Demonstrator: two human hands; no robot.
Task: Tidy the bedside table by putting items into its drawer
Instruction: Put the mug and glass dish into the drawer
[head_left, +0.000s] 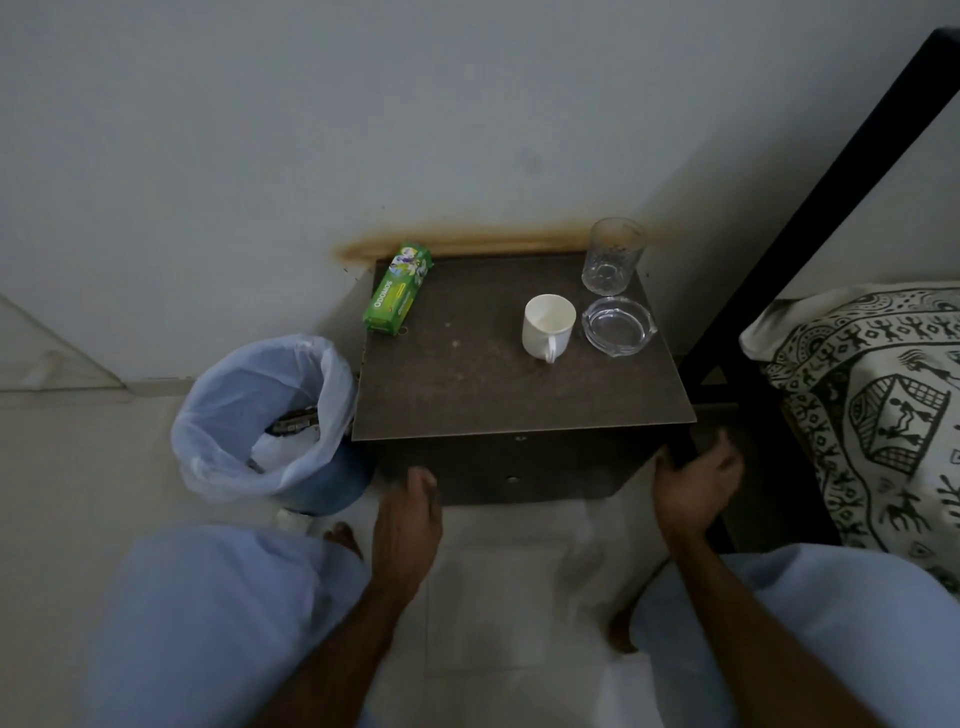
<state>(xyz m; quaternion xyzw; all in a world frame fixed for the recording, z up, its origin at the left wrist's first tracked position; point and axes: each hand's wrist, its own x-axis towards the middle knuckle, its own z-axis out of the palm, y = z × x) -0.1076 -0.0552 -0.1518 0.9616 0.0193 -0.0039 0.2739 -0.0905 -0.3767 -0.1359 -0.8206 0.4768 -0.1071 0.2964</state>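
Note:
A dark brown bedside table (467, 384) stands against the wall. On its top lie a green box (397, 295) at the back left, a white mug (548, 325), a clear glass ashtray (618, 326) and a clear drinking glass (613, 256) at the back right. The drawer front (511, 470) below the top is closed and has a small knob. My left hand (410, 512) hovers at the lower left of the drawer front, fingers apart, holding nothing. My right hand (696, 486) is by the table's right front corner, fingers spread, empty.
A blue bin lined with a white bag (265, 415) stands against the table's left side. A black bed frame (810, 218) and a patterned black-and-white bedsheet (878, 410) are at the right. Pale tiled floor (519, 597) lies between my knees.

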